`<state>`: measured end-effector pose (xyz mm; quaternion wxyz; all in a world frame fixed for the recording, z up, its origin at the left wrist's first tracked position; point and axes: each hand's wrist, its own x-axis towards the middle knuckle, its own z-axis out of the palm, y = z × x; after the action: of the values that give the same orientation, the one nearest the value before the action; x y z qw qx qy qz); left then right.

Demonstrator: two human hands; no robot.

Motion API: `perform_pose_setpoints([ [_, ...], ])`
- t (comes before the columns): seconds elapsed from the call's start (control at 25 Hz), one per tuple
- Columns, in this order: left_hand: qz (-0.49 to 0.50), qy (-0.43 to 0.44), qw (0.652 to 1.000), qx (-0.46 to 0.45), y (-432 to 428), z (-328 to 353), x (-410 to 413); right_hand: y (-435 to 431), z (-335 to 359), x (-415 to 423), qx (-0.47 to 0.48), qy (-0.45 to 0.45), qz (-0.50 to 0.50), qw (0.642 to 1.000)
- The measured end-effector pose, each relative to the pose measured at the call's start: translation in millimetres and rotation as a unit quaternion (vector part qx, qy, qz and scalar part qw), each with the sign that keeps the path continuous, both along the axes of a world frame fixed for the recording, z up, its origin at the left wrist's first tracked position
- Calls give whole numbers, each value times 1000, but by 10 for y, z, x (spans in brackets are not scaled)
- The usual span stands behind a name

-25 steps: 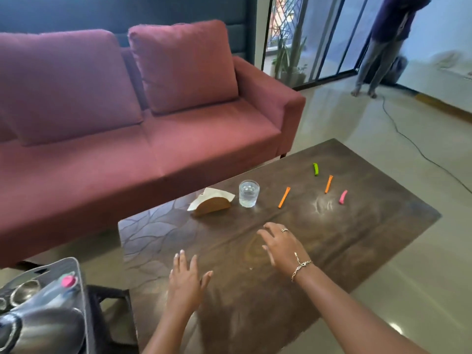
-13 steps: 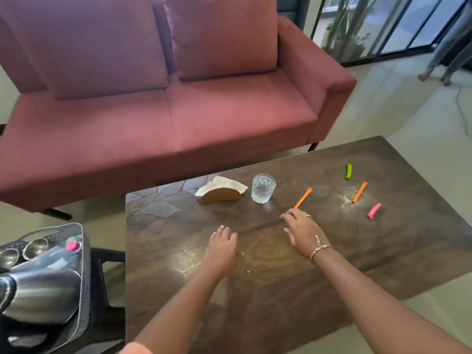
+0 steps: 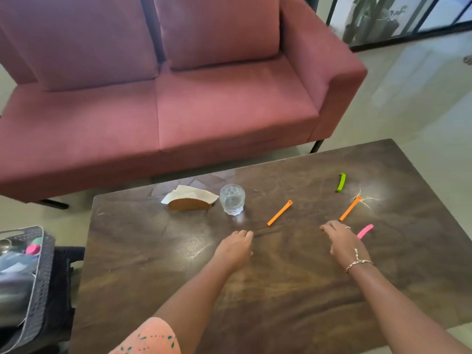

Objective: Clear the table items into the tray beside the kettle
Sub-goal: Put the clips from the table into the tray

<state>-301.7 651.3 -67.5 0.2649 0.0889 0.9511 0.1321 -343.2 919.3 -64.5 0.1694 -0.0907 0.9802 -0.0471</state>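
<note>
On the dark wooden table [image 3: 153,264] lie a wooden napkin holder with white napkins [image 3: 189,200], a clear glass of water [image 3: 232,199], two orange clips [image 3: 279,213] [image 3: 350,208], a green clip [image 3: 341,181] and a pink clip [image 3: 365,230]. My left hand [image 3: 235,249] hovers over the table below the glass, fingers loosely curled, holding nothing. My right hand [image 3: 343,241] reaches between the right orange clip and the pink clip, fingers relaxed and empty. The grey tray [image 3: 38,272] stands at the far left edge, the steel kettle [image 3: 12,295] partly in view.
A maroon sofa [image 3: 204,103] runs along the table's far side. The tray holds a pink-topped item [image 3: 32,249] and sits on a dark stool [image 3: 63,290]. Glass doors and a potted plant [image 3: 370,19] stand at the back right.
Both hands have moved forward and to the right across the table; my right hand now lies near the right orange and pink clips. The view has tilted down.
</note>
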Motion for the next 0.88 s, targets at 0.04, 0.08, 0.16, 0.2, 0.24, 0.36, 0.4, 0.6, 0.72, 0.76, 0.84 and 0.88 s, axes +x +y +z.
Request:
perform_pose_setpoints([
  [0.04, 8, -4, 1000, -2, 119, -50, -108, 161, -71, -116, 10, 1, 17, 1000],
  [0.08, 12, -5, 1000, -8, 243, -114, -222, 320, -143, -227, 21, 3, 34, 999],
  [0.16, 25, -6, 1000, -17, 502, -258, -434, 628, -270, -444, 53, 8, 71, 996],
  [0.2, 35, -7, 999, -20, 608, -329, -515, 746, -322, -548, 76, 6, 97, 992],
  [0.24, 44, -8, 999, -25, 697, -401, -582, 848, -382, -647, 102, -4, 127, 987],
  [0.36, 66, -2, 996, -55, 977, -677, -782, 1174, -633, -929, 153, -51, 218, 963],
  [0.4, 76, 4, 996, -56, 1039, -756, -841, 1256, -712, -1023, 160, -60, 250, 953],
  [0.6, 111, 38, 992, -45, 1128, -1064, -1091, 1341, -901, -1339, 149, 27, 372, 916],
  [0.72, 163, 25, 985, -41, 1136, -1177, -1151, 1319, -1049, -1380, 128, 44, 376, 917],
  [0.76, 173, 19, 984, -45, 1134, -1208, -1161, 1325, -1117, -1394, 120, 53, 382, 915],
  [0.84, 186, 8, 981, -57, 1119, -1263, -1184, 1327, -1197, -1432, 97, 60, 389, 914],
  [0.88, 188, 2, 980, -62, 1116, -1286, -1195, 1337, -1230, -1450, 90, 63, 392, 913],
])
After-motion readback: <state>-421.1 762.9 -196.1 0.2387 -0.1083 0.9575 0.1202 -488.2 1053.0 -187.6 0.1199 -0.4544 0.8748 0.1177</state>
